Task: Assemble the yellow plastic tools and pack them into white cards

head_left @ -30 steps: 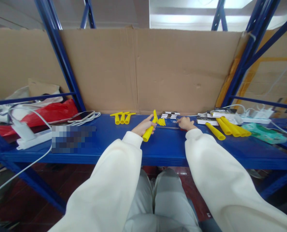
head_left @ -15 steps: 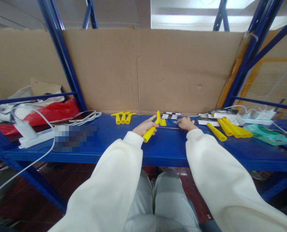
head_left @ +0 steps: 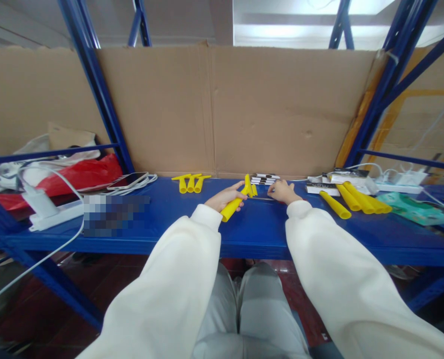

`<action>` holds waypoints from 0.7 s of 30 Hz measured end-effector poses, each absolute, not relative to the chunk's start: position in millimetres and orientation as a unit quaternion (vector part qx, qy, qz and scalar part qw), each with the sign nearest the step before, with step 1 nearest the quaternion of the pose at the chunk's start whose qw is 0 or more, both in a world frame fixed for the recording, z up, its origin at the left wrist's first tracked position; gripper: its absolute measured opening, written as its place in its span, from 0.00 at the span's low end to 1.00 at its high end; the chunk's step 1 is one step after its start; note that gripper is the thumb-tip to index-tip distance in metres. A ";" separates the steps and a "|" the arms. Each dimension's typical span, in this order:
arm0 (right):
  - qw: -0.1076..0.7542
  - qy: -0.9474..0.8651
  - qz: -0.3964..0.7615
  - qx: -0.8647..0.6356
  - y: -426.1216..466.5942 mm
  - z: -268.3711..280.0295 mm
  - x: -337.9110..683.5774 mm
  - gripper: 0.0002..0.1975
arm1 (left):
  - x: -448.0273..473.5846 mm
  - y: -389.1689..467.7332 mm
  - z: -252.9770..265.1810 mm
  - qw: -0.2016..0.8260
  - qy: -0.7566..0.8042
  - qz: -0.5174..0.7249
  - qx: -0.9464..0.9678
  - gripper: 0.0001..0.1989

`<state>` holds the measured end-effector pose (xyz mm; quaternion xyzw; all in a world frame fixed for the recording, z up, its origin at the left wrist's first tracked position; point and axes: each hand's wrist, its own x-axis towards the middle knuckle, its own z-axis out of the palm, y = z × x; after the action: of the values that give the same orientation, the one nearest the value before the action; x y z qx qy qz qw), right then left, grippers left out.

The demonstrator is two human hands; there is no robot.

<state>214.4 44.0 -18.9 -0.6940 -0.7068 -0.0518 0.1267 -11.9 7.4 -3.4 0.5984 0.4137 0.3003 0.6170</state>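
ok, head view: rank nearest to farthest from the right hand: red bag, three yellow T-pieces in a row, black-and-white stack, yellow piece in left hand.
From the right hand:
1. Black-and-white stack, behind and left.
2. Yellow piece, left, in the left hand.
3. Three yellow T-pieces, farther left.
4. Red bag, far left.

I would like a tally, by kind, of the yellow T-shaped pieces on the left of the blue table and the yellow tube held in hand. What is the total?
Yellow T-shaped pieces: 3
Yellow tube in the left hand: 1
Total: 4
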 end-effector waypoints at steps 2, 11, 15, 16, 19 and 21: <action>0.123 -0.714 -0.058 -0.687 43.6 -18.4 212.2 0.10 | -11.5 7.6 -3.2 0.621 0.412 0.299 0.596 0.47; 0.105 -0.727 -0.067 -0.675 47.8 -20.7 203.0 0.14 | -12.1 3.8 -2.9 0.619 0.408 0.297 0.602 0.46; 0.135 -0.726 -0.054 -0.672 53.7 -25.2 205.3 0.12 | -11.9 4.8 -4.0 0.620 0.411 0.296 0.599 0.46; 0.160 -0.723 -0.045 -0.671 55.6 -25.9 206.0 0.11 | -11.4 4.5 -3.7 0.620 0.413 0.298 0.597 0.46; 0.268 -0.723 -0.001 -0.637 61.0 -26.9 205.6 0.08 | -9.5 2.4 -1.8 0.617 0.421 0.302 0.593 0.44; 0.337 -0.737 0.036 -0.584 63.1 -27.0 202.2 0.07 | -8.3 0.3 -0.2 0.616 0.425 0.299 0.592 0.43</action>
<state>202.2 63.1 -27.0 -0.5844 -0.7375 0.0364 0.3366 -8.3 0.3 -0.2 0.5920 0.4247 0.2994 0.6161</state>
